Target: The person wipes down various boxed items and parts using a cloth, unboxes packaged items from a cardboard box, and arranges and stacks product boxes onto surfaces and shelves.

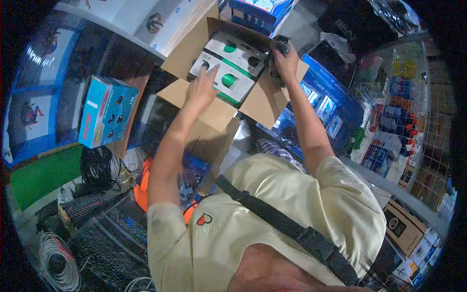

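An open cardboard carton [221,111] stands in front of me with its flaps folded out. Inside lie white boxes [239,82] with green patches and dark round openings, packed side by side. My left hand [201,91] reaches over the near left side of the carton. Its fingers are stretched out and slightly blurred over a white box; contact is unclear. At the carton's right side, my right hand [287,61] is closed around a dark, bunched cloth [280,47]. Part of the cloth hangs below the hand beside the flap.
A blue printed box [321,104] stands right of the carton, and another blue box [255,14] is behind it. A teal box [108,112] sits on the left shelf. Coiled black cable [99,168] and rolled mesh lie lower left. A wire rack [394,117] with goods stands right.
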### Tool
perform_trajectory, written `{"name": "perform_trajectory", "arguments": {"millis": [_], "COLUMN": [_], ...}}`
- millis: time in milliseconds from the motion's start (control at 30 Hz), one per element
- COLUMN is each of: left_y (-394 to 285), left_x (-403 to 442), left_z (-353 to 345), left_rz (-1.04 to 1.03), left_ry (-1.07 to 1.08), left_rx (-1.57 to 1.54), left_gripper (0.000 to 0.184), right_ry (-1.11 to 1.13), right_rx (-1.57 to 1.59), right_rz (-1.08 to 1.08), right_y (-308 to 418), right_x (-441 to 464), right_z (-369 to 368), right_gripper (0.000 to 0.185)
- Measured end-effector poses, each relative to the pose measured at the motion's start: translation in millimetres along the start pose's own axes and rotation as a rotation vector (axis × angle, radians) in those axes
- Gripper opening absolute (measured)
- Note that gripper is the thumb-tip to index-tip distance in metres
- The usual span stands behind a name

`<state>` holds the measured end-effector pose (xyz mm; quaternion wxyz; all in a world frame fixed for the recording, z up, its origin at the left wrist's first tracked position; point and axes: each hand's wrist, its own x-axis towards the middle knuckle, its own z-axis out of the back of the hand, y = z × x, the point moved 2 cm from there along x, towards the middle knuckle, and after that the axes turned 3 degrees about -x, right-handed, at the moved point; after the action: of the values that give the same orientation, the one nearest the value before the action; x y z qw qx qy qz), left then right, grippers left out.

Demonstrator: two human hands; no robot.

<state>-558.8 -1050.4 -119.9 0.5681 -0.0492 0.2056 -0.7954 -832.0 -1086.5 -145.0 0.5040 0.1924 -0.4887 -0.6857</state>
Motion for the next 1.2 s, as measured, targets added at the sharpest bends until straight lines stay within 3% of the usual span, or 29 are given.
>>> {"name": "perform_trajectory", "arguments": {"millis": [67,200,300,533,700,767,800,867,967,1033,1067,1100,1133,1200], "left_y": [3,-9,-2,-3,15,25,24,20,-2,-15,-22,-29,-36,-49], "left_x": [17,30,32,-10,-60,-73,-78,-87,-102,-107,-111,-116,-119,-126], "left_z": [-8,-5,-11,-4,-9,-14,-13,-11,2,7,10,15,18,27], "left_rz": [-0.127,-0.107,-0.152,-0.277,-0.175,-0.145,-0.142,-0.141,-0.203,-0.276,-0.349,-0.349,-0.383,-0.423], "left_ry": [-0.045,0.085,0.127,-0.19,-0.273,-0.391,-0.392,-0.527,-0.62,-0.627,-0.63,-0.606,-0.61,-0.631], "left_rx": [0.015,-0.007,0.086,-0.153,-0.188,-0.205,-0.203,-0.15,-0.252,-0.268,-0.284,-0.286,-0.286,-0.326], "left_gripper": [0.08,0.083,0.073,0.023,0.022,0.017,0.017,0.016,0.017,0.019,0.022,0.025,0.026,0.027], "right_ry": [-0.018,-0.036,-0.019,0.131,0.068,0.074,0.124,0.314,0.441,0.637,0.724,1.01,1.21,1.289], "right_rx": [0.025,0.04,0.129,0.154,0.332,0.457,0.496,0.707,0.92,0.983,0.864,0.689,0.399,0.77], "right_rz": [-0.02,-0.007,-0.03,-0.148,-0.082,-0.191,-0.201,-0.478,-0.545,-0.462,-0.348,-0.366,-0.148,-0.328], "right_y": [3,10,-1,-11,-17,-6,-1,7,30,71,96,106,114,133], "right_x": [4,2,3,4,-14,-29,-33,-52,-65,-68,-72,-73,-72,-94], "right_z": [0,2,-2,0,-3,5,4,5,-8,-14,-9,-20,-18,-14], "right_gripper": [0.031,0.03,0.029,0.033,0.042,0.042,0.035,0.034,0.034,0.045,0.05,0.054,0.058,0.052]}}
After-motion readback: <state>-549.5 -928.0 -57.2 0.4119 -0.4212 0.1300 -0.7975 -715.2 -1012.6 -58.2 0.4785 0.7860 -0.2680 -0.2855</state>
